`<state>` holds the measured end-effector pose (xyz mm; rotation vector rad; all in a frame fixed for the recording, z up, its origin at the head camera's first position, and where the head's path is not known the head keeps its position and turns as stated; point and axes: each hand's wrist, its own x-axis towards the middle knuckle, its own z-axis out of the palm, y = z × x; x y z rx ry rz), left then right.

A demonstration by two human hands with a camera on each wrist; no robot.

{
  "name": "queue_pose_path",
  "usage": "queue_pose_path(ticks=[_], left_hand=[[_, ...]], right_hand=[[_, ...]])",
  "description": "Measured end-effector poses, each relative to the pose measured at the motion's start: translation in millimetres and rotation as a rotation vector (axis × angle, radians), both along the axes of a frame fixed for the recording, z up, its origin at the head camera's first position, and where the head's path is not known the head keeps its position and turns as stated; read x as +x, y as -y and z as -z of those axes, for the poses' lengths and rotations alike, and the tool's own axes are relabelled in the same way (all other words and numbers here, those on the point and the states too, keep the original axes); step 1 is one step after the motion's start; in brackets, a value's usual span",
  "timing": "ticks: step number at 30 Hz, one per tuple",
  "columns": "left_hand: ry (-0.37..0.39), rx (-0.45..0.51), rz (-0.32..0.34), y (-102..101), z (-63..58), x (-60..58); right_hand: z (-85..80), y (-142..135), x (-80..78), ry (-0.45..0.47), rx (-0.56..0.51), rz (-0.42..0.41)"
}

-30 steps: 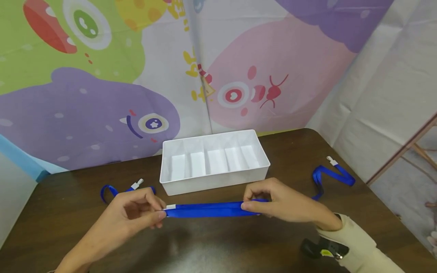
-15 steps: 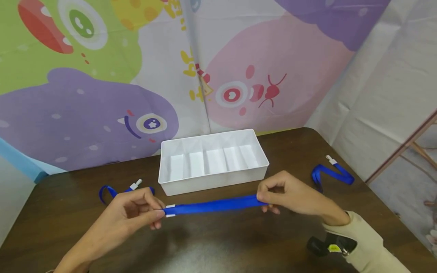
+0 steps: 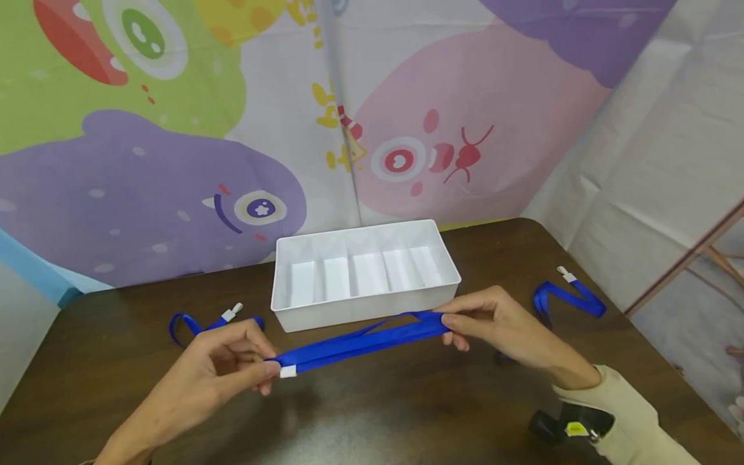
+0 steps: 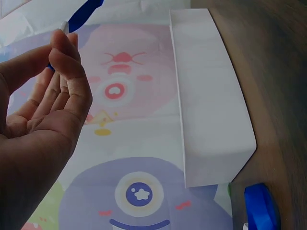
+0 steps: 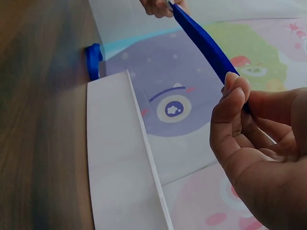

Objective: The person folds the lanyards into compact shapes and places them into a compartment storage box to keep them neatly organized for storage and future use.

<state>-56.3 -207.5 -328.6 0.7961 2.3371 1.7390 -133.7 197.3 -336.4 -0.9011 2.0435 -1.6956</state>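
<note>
A blue lanyard, folded into several layers, stretches between both hands in front of the white box. My left hand pinches its left end between thumb and forefinger, right by a white plastic piece. At the other end my right hand pinches the folded strap, held a little higher than the left end. One layer sags apart from the rest near the right hand. In the left wrist view the pinching fingertips hide most of the strap. The right wrist view has the strap running taut to the far hand.
Behind the lanyard stands a white box with several compartments, on a dark wooden table. A second blue lanyard with a white clip lies left, partly behind the left hand. Another blue lanyard lies right. A cartoon-printed cloth hangs behind.
My right hand has moved right and slightly up, drawing the lanyard longer and tilting it. Its layers look more spread now. The left hand has stayed nearly in place.
</note>
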Motion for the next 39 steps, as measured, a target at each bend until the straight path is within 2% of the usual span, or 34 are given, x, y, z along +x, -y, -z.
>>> queue_pose_path(ticks=[7, 12, 17, 21, 26, 30, 35, 39], left_hand=[[0.033, 0.002, 0.051, 3, -2.1, 2.6], [0.043, 0.046, 0.126, 6, -2.3, 3.4], [0.068, 0.063, 0.158, 8, -3.0, 3.7], [0.089, 0.046, 0.169, 8, -4.2, 5.5], [0.102, 0.024, 0.197, 8, -4.6, 7.4], [0.109, 0.02, 0.218, 9, -3.4, 6.7], [0.107, 0.004, 0.209, 10, -4.0, 4.9], [0.099, -0.005, 0.208, 14, -5.7, 4.4]], right_hand=[[-2.3, -1, -0.7, 0.051, -0.025, -0.028], [-2.9, -2, -1.6, 0.011, 0.019, -0.038], [-1.9, -2, -1.9, -0.049, 0.03, -0.072], [-0.7, -2, -1.3, -0.055, 0.027, -0.169], [2.8, -4, -2.1, -0.02, -0.082, -0.322], [6.6, -8, -2.0, -0.017, -0.137, -0.386], [4.1, -6, -0.2, -0.031, -0.081, -0.44], [-0.2, -4, 0.4, -0.06, 0.055, -0.398]])
